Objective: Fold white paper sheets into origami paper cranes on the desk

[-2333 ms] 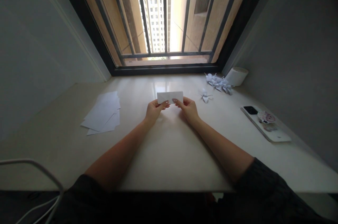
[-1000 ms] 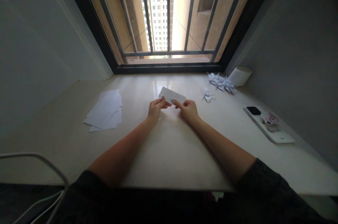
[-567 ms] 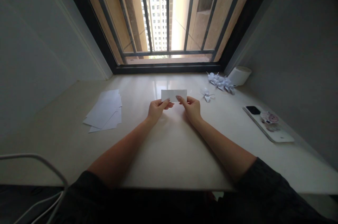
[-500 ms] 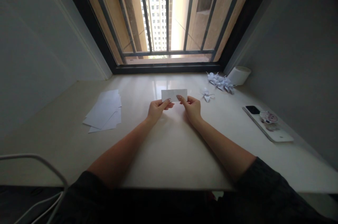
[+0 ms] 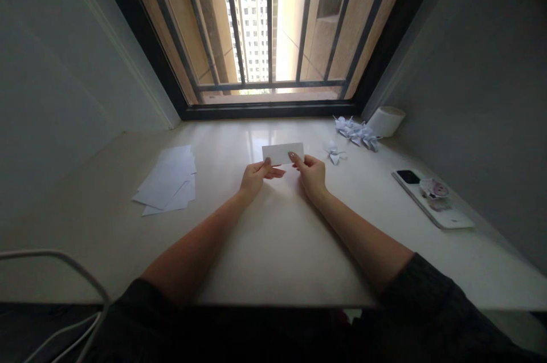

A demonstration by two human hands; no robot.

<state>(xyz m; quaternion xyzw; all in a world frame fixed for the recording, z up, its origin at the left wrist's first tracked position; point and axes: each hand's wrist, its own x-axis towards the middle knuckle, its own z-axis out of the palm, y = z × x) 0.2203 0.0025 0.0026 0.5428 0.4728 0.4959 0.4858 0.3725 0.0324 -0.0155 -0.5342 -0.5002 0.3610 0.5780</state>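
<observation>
Both of the person's hands are at one small white paper [image 5: 277, 153], which sits between them, a little above the middle of the surface [image 5: 273, 260] as I see it, its right end slightly raised. The right hand [image 5: 308, 168] pinches that end, thumb flat across the front. The left hand [image 5: 260, 172] pinches the lower left corner under its thumb, the fingers below stretched out toward the other hand; those behind the paper are hidden.

Over to the left lie some loose white sheets [image 5: 166, 175], overlapping at odd angles. Just beyond the right hand stands a single folded figure [image 5: 335, 154], and past it a cluster of folded figures [image 5: 356, 133] heaped beside a white roll [image 5: 386, 122]. Nearer, on the right, a phone [image 5: 450, 217] lies back up, near the wall. A pale cable [image 5: 55, 255] loops in at the near left.
</observation>
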